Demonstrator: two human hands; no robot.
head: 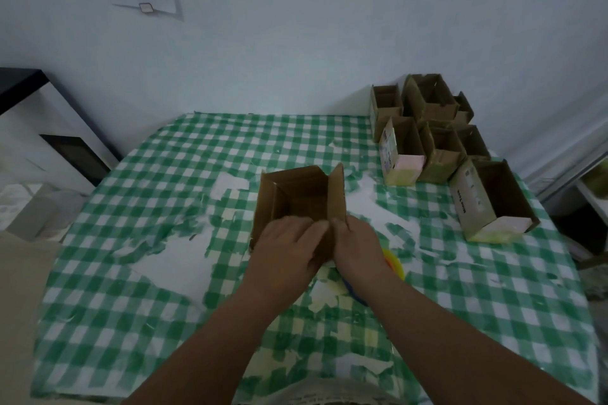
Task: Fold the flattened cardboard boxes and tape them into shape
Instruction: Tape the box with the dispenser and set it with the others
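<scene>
Two hands meet on a brown box (297,199) in the middle of the checked cloth (138,306). The left hand (284,248) lies on its near side, fingers bent over the edge. The right hand (357,248) pinches the tall flap (337,196) just past its fingertips. A bright tape roll (393,265) peeks out beside the right wrist. More folded boxes (437,138) sit far off, right of the fingers.

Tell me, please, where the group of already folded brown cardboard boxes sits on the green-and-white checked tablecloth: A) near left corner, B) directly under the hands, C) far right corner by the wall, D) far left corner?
C: the folded brown cardboard boxes cluster at the far right, beside the wall.
</scene>
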